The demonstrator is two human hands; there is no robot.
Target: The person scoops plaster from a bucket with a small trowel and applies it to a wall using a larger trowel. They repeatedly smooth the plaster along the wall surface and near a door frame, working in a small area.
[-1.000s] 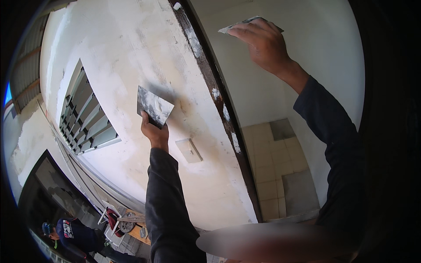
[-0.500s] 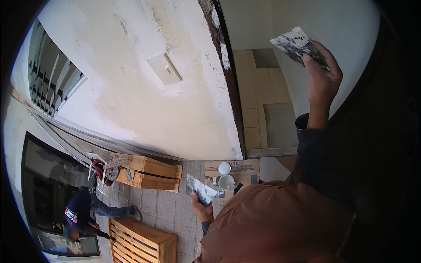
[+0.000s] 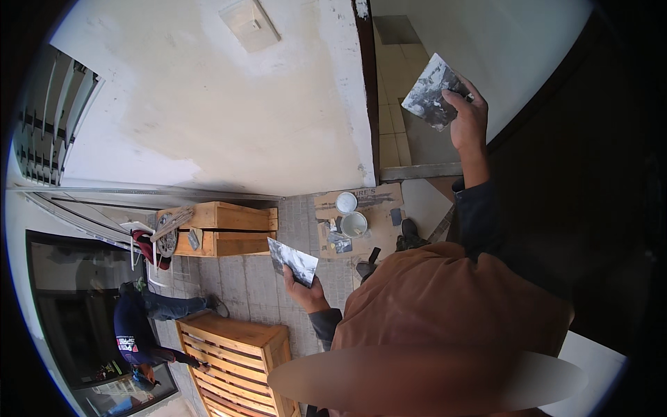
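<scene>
Right hand (image 3: pixel 469 121) has turned its thin, white-smeared grey square plate (image 3: pixel 429 92) fuller to view, above beige floor tiles (image 3: pixel 389 87) | pinched by one side, apparently keeping the far edge free | left hand (image 3: pixel 307 295) likewise pinches a white-streaked grey rectangular plate (image 3: pixel 296 261), left of brown cardboard (image 3: pixel 379 231)

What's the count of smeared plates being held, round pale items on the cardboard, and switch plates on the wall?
Held smeared plates: 2
Round pale items: 2
Wall switch plate: 1
Total: 5
</scene>
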